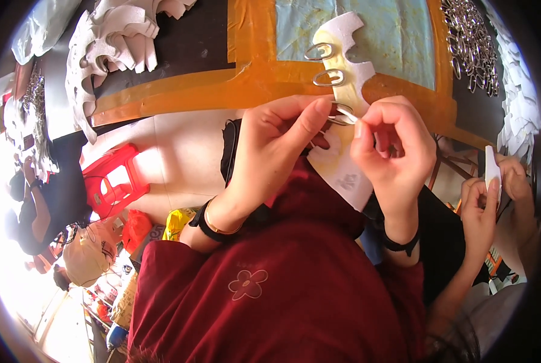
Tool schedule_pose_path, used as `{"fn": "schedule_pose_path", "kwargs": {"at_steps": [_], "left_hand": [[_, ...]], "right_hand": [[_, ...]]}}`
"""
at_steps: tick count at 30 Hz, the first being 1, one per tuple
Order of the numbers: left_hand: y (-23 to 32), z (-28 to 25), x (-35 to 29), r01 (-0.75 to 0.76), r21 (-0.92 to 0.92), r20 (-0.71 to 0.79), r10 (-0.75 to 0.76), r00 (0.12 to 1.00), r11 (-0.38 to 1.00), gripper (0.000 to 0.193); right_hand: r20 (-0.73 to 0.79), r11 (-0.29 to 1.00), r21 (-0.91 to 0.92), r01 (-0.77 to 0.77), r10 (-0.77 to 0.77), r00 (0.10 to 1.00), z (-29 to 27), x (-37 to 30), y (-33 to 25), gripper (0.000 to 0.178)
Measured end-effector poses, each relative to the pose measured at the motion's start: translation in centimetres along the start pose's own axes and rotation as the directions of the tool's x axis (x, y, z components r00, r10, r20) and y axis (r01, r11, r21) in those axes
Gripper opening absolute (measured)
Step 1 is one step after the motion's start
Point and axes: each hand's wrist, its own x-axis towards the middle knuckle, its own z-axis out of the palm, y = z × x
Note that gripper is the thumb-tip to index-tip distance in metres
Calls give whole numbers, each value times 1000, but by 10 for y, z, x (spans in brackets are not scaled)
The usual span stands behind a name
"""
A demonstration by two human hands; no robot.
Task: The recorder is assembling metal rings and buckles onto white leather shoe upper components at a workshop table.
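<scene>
A curved white foam-like piece [358, 72] with a yellowish, glue-like coating hangs over the table's near edge toward me. Two oval metal rings, a far ring [319, 51] and a middle ring [329, 77], lie along its left side. Closest to me, a third metal ring [343, 123] sits between my hands. My left hand [279, 133] is closed, thumb and fingers pinching at that ring's left side; the exact grip is partly hidden. My right hand [397, 142] pinches the tip of a narrow white strip [347, 114] that passes across this ring.
Piled white cut pieces [110, 42] lie at the far left of the table. A heap of metal rings [470, 48] is at the far right, beside stacked white pieces [515, 91]. A red stool [116, 181] stands left. At right, another person's hands [485, 206] hold a white piece.
</scene>
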Motion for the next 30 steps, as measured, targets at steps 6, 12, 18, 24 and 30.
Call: {"fn": "schedule_pose_path", "kwargs": {"at_steps": [6,12,18,24,30], "left_hand": [[-6,2,2,-63,139,-67,73,995,988,19],[-9,4,2,-146,286,-78,174,982,947,15],[-7,1,-3,-80,176,-81,95,992,981,13],[-9,-1,-1,-133,381,-65,170,983,915,13],[-10,-2,-2,-119,318,-38,138,990,940,21]], "right_hand": [[-44,996,-58,63,-66,997,-2,2,-1,21],[2,892,-313,325,-342,940,1,2,3,24],[11,927,-256,273,-279,960,7,0,1,21],[37,919,-346,189,-188,981,5,-5,-4,22],[79,912,-376,166,-147,986,2,-4,-5,18]]}}
